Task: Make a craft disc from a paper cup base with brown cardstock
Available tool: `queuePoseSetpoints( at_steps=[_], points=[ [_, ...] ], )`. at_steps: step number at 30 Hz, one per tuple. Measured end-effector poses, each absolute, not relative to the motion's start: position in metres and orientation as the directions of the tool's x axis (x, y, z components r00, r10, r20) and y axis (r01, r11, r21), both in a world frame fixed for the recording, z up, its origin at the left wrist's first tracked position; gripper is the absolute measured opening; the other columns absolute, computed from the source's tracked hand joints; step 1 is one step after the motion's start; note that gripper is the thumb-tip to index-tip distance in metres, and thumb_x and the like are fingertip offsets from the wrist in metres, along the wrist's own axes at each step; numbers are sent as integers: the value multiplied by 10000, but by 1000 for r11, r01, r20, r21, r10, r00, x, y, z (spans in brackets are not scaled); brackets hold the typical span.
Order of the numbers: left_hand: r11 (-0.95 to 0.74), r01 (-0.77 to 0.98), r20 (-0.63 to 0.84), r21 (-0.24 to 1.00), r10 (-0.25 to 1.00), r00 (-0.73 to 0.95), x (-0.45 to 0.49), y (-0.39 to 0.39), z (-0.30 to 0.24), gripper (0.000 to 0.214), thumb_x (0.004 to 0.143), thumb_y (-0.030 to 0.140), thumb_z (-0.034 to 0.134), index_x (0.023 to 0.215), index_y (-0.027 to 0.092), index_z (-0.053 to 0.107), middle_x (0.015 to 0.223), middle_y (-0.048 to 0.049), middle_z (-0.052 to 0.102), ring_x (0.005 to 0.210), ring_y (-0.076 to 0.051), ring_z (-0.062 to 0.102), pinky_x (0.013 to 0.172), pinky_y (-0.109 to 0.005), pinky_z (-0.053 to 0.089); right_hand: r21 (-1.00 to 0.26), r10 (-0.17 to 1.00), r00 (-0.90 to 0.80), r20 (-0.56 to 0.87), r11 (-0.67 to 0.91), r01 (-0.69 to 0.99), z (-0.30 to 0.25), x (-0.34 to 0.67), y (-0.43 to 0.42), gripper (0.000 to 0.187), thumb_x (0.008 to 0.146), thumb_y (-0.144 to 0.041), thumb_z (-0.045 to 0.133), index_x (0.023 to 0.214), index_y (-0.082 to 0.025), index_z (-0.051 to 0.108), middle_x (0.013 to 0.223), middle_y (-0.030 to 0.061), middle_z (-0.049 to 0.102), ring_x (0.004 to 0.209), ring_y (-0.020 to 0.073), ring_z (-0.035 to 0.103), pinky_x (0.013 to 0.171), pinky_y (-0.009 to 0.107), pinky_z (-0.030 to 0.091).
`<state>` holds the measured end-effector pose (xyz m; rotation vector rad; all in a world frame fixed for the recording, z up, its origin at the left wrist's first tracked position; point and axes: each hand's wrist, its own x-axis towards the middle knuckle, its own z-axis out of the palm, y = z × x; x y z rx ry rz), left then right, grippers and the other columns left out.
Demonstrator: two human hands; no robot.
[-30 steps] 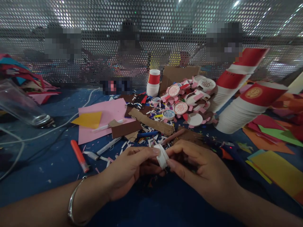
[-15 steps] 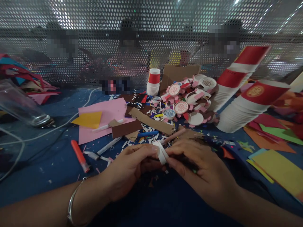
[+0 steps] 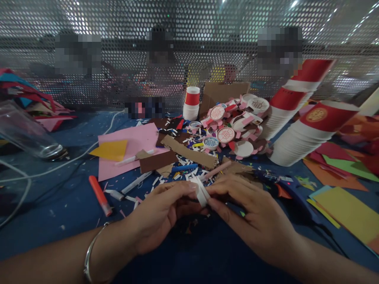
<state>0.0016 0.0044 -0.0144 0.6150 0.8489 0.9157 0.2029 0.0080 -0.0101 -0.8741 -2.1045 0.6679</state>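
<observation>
A small white paper ring is pinched between both hands low in the middle of the view. My left hand, with a silver bangle on its wrist, grips the ring's left side with thumb and fingers. From the right, my right hand closes its fingers on the ring's other side. Just beyond the hands lies a scatter of white and coloured paper scraps on the blue tabletop.
Stacks of red-and-white paper cups lean at the right, another stack stands at the back. A pile of round paper crafts, pink paper, brown card strips, an orange marker, coloured sheets and a clear jar lie around. Perforated metal screen behind.
Both hands have kept hold of the white ring, shifting it slightly up and away from me; the ring looks a little more flattened between the fingers.
</observation>
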Motion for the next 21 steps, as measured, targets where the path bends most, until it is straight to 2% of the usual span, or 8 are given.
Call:
queuePoseSetpoints(
  at_steps=[6, 12, 21],
  points=[
    [541, -413, -413, 732, 835, 363, 2, 6, -15, 204, 839, 272, 765, 917, 92, 820, 941, -90, 777, 796, -155, 707, 797, -238, 616, -697, 764, -487, 422, 617, 365, -12, 203, 8, 130, 975, -137, 586, 1010, -210, 687, 933, 14, 695, 898, 128, 661, 817, 224, 525],
    [541, -417, -418, 730, 837, 355, 3, 6, -15, 220, 833, 274, 771, 935, 85, 817, 948, -96, 772, 801, -161, 700, 806, -260, 622, -682, 752, -474, 458, 639, 355, -12, 202, 7, 163, 964, -113, 592, 1035, -210, 702, 935, 5, 697, 897, 114, 655, 819, 202, 519],
    [425, -442, -281, 790, 892, 355, 3, 4, -13, 176, 860, 245, 771, 1001, 149, 814, 1039, -60, 783, 942, -156, 693, 874, -237, 587, -628, 710, -464, 529, 696, 349, -9, 201, 6, 229, 950, -55, 592, 1075, -203, 714, 965, 3, 701, 953, 99, 652, 881, 169, 505]
  ],
)
